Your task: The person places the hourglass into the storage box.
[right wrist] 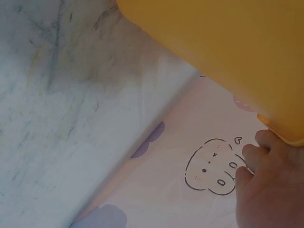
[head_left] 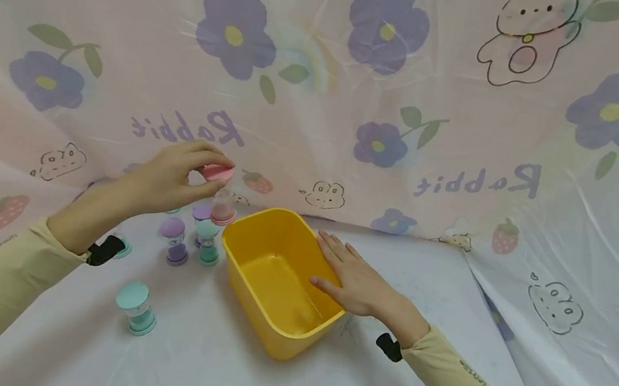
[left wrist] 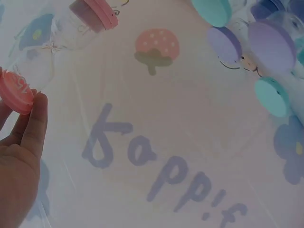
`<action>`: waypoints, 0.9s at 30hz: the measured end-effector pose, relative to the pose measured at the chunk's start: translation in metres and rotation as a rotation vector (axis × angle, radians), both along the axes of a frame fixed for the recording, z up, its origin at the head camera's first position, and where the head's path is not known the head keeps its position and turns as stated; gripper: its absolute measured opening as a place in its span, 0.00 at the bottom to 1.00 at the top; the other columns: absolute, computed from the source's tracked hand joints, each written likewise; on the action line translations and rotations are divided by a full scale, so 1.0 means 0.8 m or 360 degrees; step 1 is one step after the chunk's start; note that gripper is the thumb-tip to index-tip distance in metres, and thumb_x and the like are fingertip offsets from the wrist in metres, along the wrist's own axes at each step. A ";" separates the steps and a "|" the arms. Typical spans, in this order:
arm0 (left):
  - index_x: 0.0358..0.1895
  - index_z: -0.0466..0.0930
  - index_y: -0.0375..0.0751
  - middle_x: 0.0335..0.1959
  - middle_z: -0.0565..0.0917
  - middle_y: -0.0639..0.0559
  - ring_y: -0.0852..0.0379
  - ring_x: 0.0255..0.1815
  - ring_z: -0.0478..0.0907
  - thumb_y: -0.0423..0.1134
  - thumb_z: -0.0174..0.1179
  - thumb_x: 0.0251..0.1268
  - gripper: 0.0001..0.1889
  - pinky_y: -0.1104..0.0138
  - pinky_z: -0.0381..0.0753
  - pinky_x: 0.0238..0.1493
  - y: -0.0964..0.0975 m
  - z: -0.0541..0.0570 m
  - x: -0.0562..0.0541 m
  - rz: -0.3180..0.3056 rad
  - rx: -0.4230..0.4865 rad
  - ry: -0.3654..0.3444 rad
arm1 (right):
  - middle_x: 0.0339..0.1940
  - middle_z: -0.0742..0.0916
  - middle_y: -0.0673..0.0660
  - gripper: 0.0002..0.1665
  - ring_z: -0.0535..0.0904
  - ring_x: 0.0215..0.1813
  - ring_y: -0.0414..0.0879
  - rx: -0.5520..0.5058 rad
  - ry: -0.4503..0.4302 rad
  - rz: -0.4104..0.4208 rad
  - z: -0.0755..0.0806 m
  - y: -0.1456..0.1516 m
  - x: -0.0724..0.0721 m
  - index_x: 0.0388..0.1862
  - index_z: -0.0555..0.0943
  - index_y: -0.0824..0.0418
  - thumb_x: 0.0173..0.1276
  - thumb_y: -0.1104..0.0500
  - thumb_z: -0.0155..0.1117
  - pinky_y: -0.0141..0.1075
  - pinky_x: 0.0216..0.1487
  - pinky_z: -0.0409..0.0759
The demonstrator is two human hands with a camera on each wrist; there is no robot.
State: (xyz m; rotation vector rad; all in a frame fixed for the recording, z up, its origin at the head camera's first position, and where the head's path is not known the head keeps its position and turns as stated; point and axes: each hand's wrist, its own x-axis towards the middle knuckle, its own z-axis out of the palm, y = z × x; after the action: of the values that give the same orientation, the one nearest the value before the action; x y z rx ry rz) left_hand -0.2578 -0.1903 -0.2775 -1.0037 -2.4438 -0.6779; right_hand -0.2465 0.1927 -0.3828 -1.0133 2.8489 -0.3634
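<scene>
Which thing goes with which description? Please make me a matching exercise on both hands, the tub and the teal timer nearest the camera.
1. left hand
2. right hand
3. tub
4. nearest teal timer

A. upright on the white surface
B. resting on the tub's rim
C. pinching a pink timer
D. yellow and open-topped

Pairs: 1-C, 2-B, 3-D, 4-A

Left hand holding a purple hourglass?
No, the left hand grips a pink hourglass by one end.
</scene>
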 end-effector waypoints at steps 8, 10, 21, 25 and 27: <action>0.60 0.83 0.36 0.57 0.81 0.41 0.46 0.52 0.79 0.35 0.67 0.70 0.17 0.52 0.86 0.53 0.040 0.001 -0.013 -0.0114 -0.0090 -0.0165 | 0.88 0.49 0.57 0.50 0.44 0.87 0.54 0.0013 -0.0009 -0.0009 0.001 0.001 0.000 0.87 0.43 0.60 0.82 0.36 0.50 0.53 0.85 0.41; 0.60 0.83 0.36 0.57 0.81 0.42 0.47 0.53 0.79 0.36 0.67 0.71 0.18 0.52 0.85 0.56 0.049 -0.001 -0.016 -0.0129 -0.0127 -0.0192 | 0.88 0.49 0.57 0.50 0.44 0.87 0.53 0.0010 -0.0012 -0.0008 0.001 0.000 0.000 0.87 0.43 0.60 0.82 0.36 0.50 0.53 0.85 0.41; 0.61 0.82 0.40 0.59 0.81 0.45 0.45 0.58 0.79 0.39 0.70 0.69 0.20 0.50 0.82 0.63 0.093 -0.022 -0.032 -0.0180 -0.0349 -0.0360 | 0.88 0.49 0.55 0.50 0.45 0.87 0.53 0.0020 -0.0034 -0.0022 0.001 -0.001 0.000 0.87 0.44 0.60 0.82 0.37 0.51 0.53 0.85 0.41; 0.61 0.83 0.40 0.58 0.81 0.46 0.46 0.58 0.79 0.39 0.70 0.69 0.20 0.51 0.82 0.62 0.104 -0.033 -0.039 -0.0200 -0.0391 -0.0389 | 0.88 0.49 0.55 0.50 0.45 0.87 0.53 0.0009 -0.0025 -0.0015 0.002 -0.001 0.000 0.87 0.45 0.60 0.81 0.37 0.52 0.53 0.85 0.41; 0.61 0.83 0.39 0.58 0.81 0.46 0.47 0.58 0.79 0.39 0.69 0.69 0.20 0.52 0.83 0.62 0.107 -0.040 -0.044 -0.0213 -0.0416 -0.0392 | 0.88 0.49 0.55 0.50 0.45 0.87 0.53 0.0010 -0.0017 -0.0012 0.002 -0.001 -0.001 0.87 0.45 0.60 0.81 0.37 0.52 0.53 0.85 0.41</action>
State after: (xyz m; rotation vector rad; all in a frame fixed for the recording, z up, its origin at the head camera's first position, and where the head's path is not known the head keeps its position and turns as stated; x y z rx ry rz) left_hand -0.2926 -0.1044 -0.3097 -1.2587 -2.7524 -0.5622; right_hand -0.2470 0.1922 -0.3811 -0.9967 2.8437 -0.3594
